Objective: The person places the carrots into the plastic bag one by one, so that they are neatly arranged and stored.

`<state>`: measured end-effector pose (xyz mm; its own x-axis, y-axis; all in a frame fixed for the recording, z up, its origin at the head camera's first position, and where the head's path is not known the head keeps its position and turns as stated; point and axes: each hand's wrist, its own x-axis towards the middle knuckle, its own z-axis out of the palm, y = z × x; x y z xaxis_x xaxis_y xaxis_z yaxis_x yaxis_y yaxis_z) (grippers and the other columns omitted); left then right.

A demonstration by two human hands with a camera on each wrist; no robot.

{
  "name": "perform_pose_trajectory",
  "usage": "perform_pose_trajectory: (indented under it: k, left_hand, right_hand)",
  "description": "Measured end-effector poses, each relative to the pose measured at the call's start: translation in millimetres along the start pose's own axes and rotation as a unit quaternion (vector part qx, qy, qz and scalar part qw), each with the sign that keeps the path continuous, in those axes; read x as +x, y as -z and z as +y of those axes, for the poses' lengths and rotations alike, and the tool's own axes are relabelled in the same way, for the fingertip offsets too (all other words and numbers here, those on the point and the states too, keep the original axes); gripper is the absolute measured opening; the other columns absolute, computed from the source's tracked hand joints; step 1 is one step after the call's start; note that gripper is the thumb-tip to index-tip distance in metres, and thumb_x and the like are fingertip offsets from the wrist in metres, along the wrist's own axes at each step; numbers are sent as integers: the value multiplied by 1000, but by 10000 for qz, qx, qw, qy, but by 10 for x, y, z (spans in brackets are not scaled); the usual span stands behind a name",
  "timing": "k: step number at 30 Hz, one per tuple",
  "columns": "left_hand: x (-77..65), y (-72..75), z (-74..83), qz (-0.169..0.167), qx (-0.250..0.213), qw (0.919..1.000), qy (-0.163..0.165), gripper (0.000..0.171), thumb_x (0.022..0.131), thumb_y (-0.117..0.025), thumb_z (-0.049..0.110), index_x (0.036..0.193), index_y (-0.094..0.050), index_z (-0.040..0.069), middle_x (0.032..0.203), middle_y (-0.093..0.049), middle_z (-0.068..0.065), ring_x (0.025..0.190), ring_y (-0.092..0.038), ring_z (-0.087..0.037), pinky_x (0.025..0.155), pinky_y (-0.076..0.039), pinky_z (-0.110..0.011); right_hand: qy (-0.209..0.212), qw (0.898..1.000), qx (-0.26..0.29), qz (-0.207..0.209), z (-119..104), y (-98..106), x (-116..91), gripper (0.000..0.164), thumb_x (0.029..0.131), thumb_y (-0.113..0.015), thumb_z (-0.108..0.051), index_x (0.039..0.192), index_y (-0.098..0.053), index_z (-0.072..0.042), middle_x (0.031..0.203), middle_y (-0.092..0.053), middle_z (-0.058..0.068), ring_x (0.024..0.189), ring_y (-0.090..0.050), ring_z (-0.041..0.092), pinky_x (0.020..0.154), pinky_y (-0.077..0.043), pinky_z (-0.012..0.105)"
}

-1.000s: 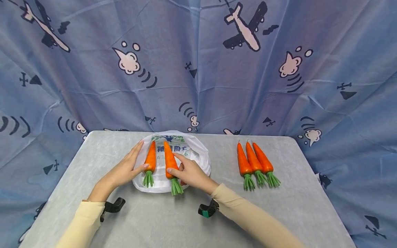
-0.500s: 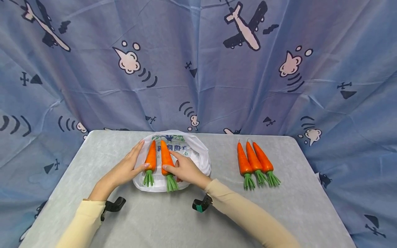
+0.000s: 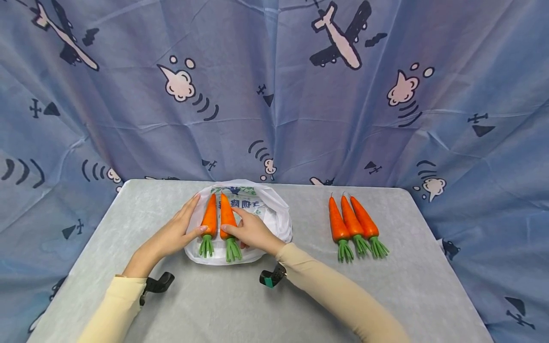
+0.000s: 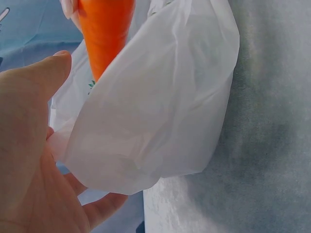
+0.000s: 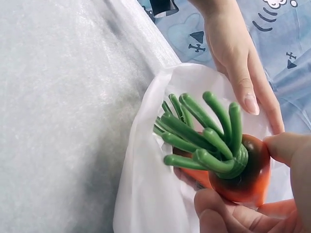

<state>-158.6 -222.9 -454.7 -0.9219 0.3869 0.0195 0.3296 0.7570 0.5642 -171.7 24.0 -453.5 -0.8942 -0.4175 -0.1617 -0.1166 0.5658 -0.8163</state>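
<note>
My right hand holds an orange carrot with a green top over the opened white plastic bag. In the right wrist view, thumb and fingers grip this carrot near its leafy end. A second carrot lies in the bag, on the left, parallel to the held one. My left hand rests along the bag's left side with fingers extended and the thumb near the second carrot. The left wrist view has the left fingers against the outside of the bag.
Three more carrots lie side by side on the grey table, right of the bag. A blue curtain with airplane prints hangs behind the table's back edge. Each wrist wears a black camera mount.
My right hand has moved left with its carrot, which now lies closer to the carrot on the left. The left hand and the three carrots at the right have stayed in place.
</note>
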Motion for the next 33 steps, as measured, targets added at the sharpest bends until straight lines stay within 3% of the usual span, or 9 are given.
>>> perform_pose_trajectory:
  k: [12,29,33]
  left_hand:
    - [1,-7,0,-17,10,10000,21,90,99,-58,42,161,3,17,168,-6,-16,153,-14,-41,122,-20,-62]
    - [16,-17,-4,9,38,10000,10,90,99,-57,44,161,3,18,168,-7,-17,153,-15,-42,121,-20,-62]
    - [21,-17,5,1,41,10000,8,90,99,-57,44,161,3,18,168,-7,-17,153,-16,-42,121,-20,-62]
  right_hand:
    - [-304,9995,24,48,-10,-66,124,73,91,-65,-46,153,-38,-17,61,-60,3,49,-60,21,44,-51,28]
    - [-396,9990,-192,40,76,-163,263,75,92,-62,-46,154,-35,-15,64,-66,6,49,-62,19,43,-48,25]
    - [-438,9986,-275,68,92,-173,285,74,93,-62,-47,154,-35,-14,73,-70,6,50,-62,18,45,-48,25]
